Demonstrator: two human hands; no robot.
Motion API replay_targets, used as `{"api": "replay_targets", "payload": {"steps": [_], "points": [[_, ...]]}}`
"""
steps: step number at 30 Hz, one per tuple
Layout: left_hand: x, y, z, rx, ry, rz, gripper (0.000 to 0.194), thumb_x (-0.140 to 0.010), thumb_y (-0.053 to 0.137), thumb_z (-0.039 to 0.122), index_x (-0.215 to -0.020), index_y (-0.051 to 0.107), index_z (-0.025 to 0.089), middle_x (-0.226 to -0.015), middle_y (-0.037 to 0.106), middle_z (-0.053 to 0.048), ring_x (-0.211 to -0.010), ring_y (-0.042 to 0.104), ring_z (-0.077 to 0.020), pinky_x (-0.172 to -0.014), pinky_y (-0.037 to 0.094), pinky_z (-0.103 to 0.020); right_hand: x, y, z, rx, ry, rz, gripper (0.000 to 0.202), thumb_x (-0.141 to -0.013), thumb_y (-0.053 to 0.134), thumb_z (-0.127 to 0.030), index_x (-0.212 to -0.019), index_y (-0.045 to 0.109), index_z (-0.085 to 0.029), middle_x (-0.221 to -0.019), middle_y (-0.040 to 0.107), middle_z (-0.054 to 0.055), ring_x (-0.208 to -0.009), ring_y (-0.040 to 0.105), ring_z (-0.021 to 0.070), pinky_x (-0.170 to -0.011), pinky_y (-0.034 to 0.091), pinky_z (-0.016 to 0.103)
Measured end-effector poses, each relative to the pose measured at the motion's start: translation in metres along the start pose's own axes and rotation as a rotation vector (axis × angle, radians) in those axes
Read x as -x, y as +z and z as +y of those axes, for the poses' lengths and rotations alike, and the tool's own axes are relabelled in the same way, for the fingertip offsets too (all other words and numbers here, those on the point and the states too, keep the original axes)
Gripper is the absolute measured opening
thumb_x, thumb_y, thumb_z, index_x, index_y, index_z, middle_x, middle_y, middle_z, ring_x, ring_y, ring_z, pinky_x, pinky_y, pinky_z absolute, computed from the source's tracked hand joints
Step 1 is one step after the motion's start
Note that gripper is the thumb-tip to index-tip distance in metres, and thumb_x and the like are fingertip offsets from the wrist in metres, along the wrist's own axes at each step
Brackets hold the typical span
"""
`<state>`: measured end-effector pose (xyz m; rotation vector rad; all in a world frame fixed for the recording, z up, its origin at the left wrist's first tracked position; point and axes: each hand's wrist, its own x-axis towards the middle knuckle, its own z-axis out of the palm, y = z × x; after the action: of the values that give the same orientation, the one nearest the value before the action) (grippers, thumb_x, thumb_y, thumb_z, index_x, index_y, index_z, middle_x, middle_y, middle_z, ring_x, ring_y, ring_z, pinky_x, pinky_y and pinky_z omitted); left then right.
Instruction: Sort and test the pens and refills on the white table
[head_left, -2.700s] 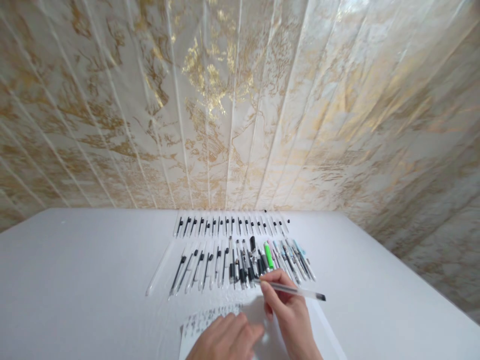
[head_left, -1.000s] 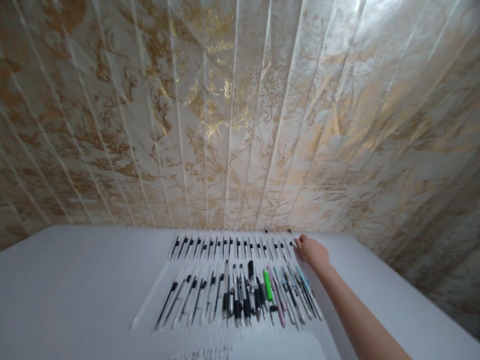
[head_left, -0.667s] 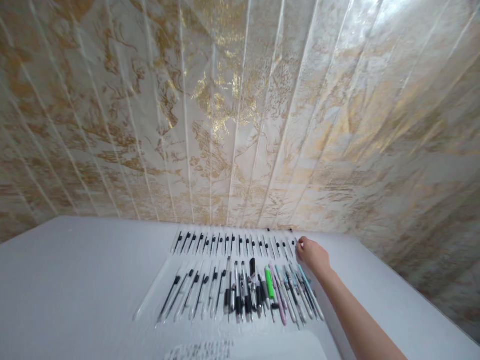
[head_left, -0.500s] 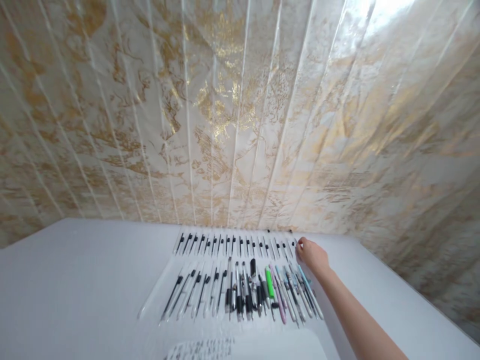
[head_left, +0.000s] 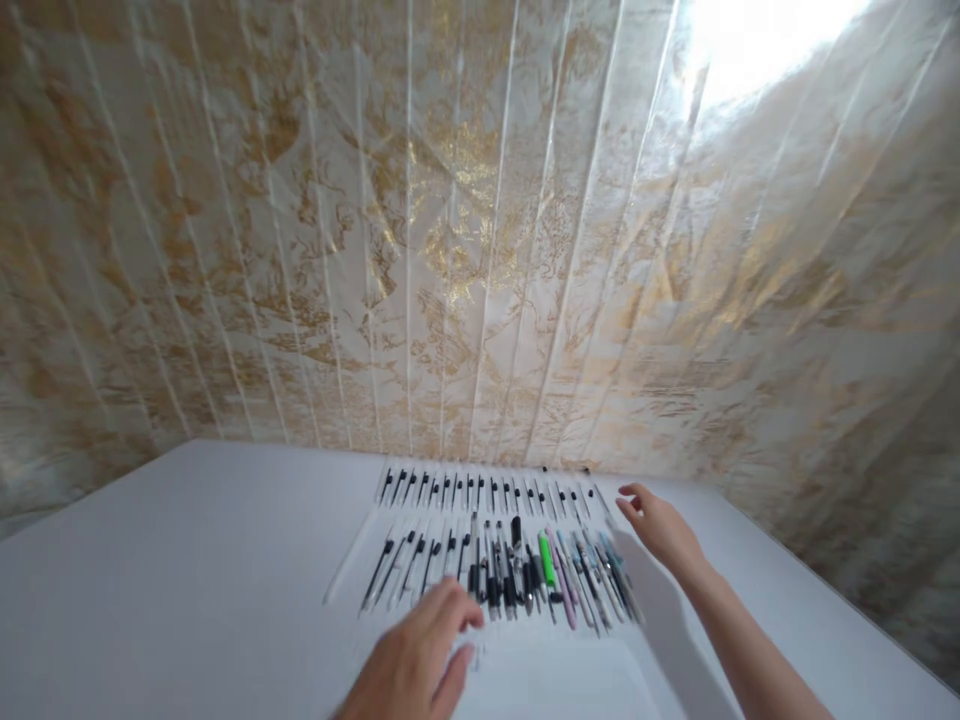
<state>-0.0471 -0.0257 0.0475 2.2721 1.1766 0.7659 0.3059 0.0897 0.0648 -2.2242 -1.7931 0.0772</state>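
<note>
Left hand (head_left: 424, 650) newly in front of paper (head_left: 562, 670) and lower pens (head_left: 547, 560).

This looks like a room set up for desk work, though home or office I cannot tell: a smooth white tabletop (head_left: 247, 560) bears rows of pens (head_left: 491, 490) and a paper sheet (head_left: 577, 680), beneath a gold-patterned, pleated curtain (head_left: 465, 250).

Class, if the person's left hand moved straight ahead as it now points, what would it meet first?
The left hand would probably first meet the slim, clear pens with black grips in the nearer row, though its height is unclear.
</note>
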Motion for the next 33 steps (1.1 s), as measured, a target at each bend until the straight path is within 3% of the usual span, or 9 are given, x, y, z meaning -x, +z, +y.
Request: {"api": "replay_targets", "payload": {"steps": [5,10,14,17,21,24,27,30,33], "points": [[-0.005,-0.052,-0.057,-0.357,-0.301,0.151,0.018,-0.09,0.032,0.017,-0.096,0.048,0.021,-0.102,0.056,-0.007,-0.095,0.058,-0.021,-0.084,0.043,-0.033,0.034,-0.02,-0.011,-0.185,-0.151,0.031,0.039,-0.088,0.035,-0.043,-0.11,0.058,-0.02,-0.091,0.071,0.008,-0.07,0.066,0.0205,-0.066,0.048,0.031],[-0.009,-0.058,-0.092,-0.528,-0.484,0.115,0.016,-0.085,0.037,0.015,-0.095,0.05,0.017,-0.103,0.058,-0.012,-0.097,0.059,-0.0238,-0.084,0.043,-0.033,0.052,-0.034,-0.027,-0.389,-0.227,0.098,0.04,-0.082,0.041,-0.05,-0.1,0.062,-0.021,-0.079,0.07,0.007,-0.06,0.063,0.0204,-0.056,0.047,0.031],[-0.014,-0.065,-0.09,-0.525,-0.532,0.1,0.014,-0.081,0.039,0.011,-0.084,0.051,0.017,-0.088,0.062,-0.011,-0.085,0.063,-0.0241,-0.078,0.043,-0.033,0.059,-0.046,-0.033,-0.416,-0.243,0.072,0.04,-0.081,0.043,-0.05,-0.099,0.061,-0.02,-0.076,0.067,0.007,-0.058,0.06,0.0191,-0.056,0.047,0.031],[-0.016,-0.071,-0.072,-0.514,-0.541,0.098,0.013,-0.083,0.037,0.014,-0.084,0.05,0.018,-0.085,0.063,-0.009,-0.081,0.063,-0.0231,-0.076,0.043,-0.031,0.067,-0.051,-0.045,-0.541,-0.239,0.0,0.04,-0.082,0.042,-0.049,-0.103,0.058,-0.018,-0.072,0.062,0.004,-0.056,0.056,0.0169,-0.05,0.044,0.028],[-0.018,-0.06,-0.025,-0.242,-0.352,0.068,0.014,-0.089,0.033,0.025,-0.088,0.047,0.021,-0.083,0.062,-0.002,-0.076,0.06,-0.0161,-0.07,0.042,-0.024,0.09,-0.038,-0.086,-0.849,-0.319,-0.293,0.041,-0.086,0.042,-0.047,-0.114,0.047,-0.018,-0.066,0.05,-0.003,-0.049,0.046,0.0118,-0.041,0.038,0.022],[-0.026,-0.053,-0.001,-0.124,-0.226,0.026,0.009,-0.088,0.035,0.026,-0.085,0.042,0.023,-0.078,0.057,0.001,-0.068,0.055,-0.014,-0.064,0.041,-0.023,0.111,-0.023,-0.117,-0.884,-0.413,-0.453,0.039,-0.087,0.046,-0.036,-0.122,0.041,-0.02,-0.071,0.052,-0.003,-0.052,0.049,0.0108,-0.041,0.038,0.02],[-0.039,-0.061,-0.012,-0.234,-0.296,0.072,0.012,-0.088,0.028,0.019,-0.089,0.04,0.021,-0.077,0.054,0.001,-0.067,0.053,-0.0142,-0.063,0.041,-0.023,0.123,-0.017,-0.128,-0.818,-0.484,-0.507,0.038,-0.087,0.049,-0.026,-0.124,0.041,-0.022,-0.08,0.056,-0.001,-0.058,0.053,0.0101,-0.047,0.04,0.02],[-0.053,-0.072,-0.045,-0.36,-0.376,0.072,0.017,-0.087,0.029,0.014,-0.088,0.045,0.019,-0.079,0.054,-0.003,-0.074,0.056,-0.0169,-0.07,0.042,-0.025,0.123,-0.02,-0.125,-0.785,-0.492,-0.497,0.034,-0.089,0.048,-0.026,-0.123,0.043,-0.023,-0.081,0.056,-0.001,-0.06,0.053,0.0101,-0.05,0.04,0.021],[-0.059,-0.069,-0.072,-0.412,-0.392,0.059,0.019,-0.087,0.036,0.018,-0.098,0.051,0.017,-0.094,0.054,-0.007,-0.087,0.058,-0.0202,-0.078,0.042,-0.029,0.119,-0.023,-0.118,-0.78,-0.476,-0.464,0.031,-0.091,0.046,-0.029,-0.121,0.044,-0.023,-0.079,0.055,-0.002,-0.06,0.052,0.0106,-0.051,0.04,0.021]]}}
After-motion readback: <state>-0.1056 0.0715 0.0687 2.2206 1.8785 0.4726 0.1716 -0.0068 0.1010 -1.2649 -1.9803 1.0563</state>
